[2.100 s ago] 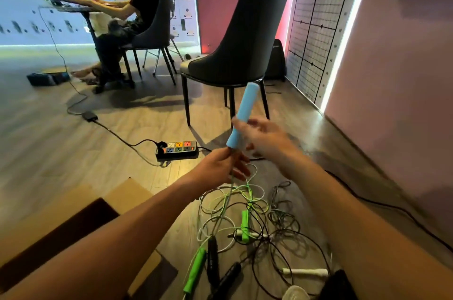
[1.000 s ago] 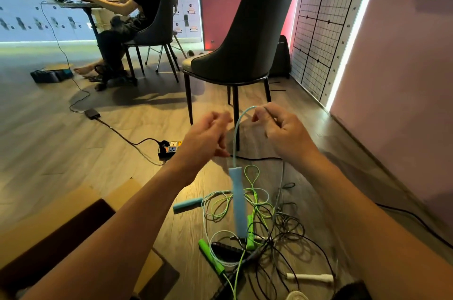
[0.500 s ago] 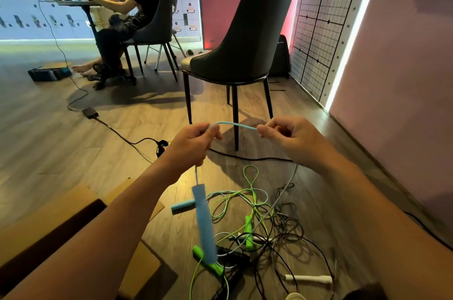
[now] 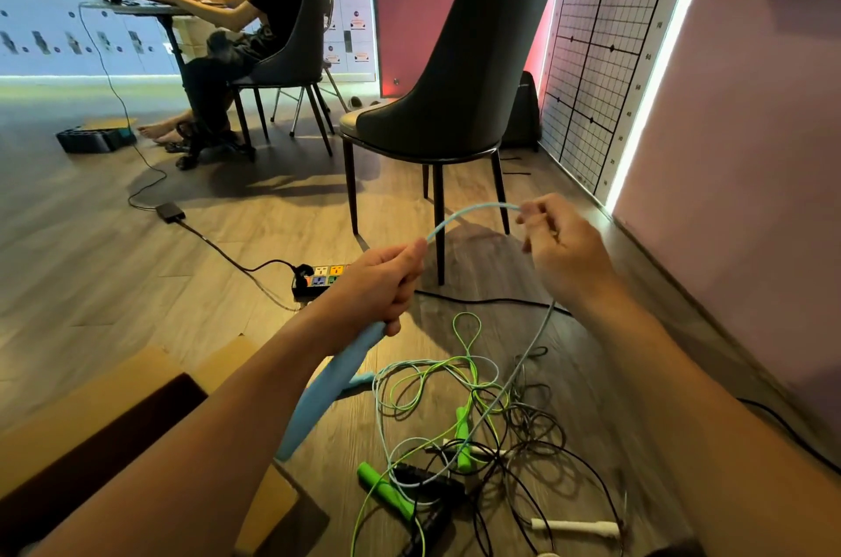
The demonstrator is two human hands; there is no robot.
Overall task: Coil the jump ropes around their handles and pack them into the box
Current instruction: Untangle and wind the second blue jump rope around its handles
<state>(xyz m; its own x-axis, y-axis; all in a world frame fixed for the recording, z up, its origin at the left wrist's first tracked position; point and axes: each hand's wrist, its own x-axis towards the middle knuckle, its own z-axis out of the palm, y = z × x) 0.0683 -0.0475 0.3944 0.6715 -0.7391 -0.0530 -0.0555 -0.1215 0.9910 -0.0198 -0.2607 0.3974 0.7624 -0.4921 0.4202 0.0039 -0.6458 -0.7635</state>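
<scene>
Head view, looking down past both forearms to a wooden floor. The left hand (image 4: 377, 283) is curled round the top of a blue handle (image 4: 327, 392), which slants down towards the box (image 4: 113, 411) and is blurred, its upper end hidden inside the fist. The right hand (image 4: 564, 256), held apart from the left, pinches the blue rope (image 4: 468, 212). The rope arcs between the two hands, then drops from the right hand into the tangle of ropes (image 4: 478, 411) on the floor. A second blue handle (image 4: 362, 379) lies mostly hidden behind the held one. In the tangle lie a green handle (image 4: 384, 493), another green handle (image 4: 463, 438), a black handle (image 4: 428, 479) and a white handle (image 4: 575, 527); the cords overlap too much to match each to its handle. The box is open at lower left, cut off by the frame edge and partly covered by the left forearm; its inside is too dark to read. A power strip (image 4: 323, 276) shows only partly behind the left hand, and a chair (image 4: 473, 55) stands beyond.
</scene>
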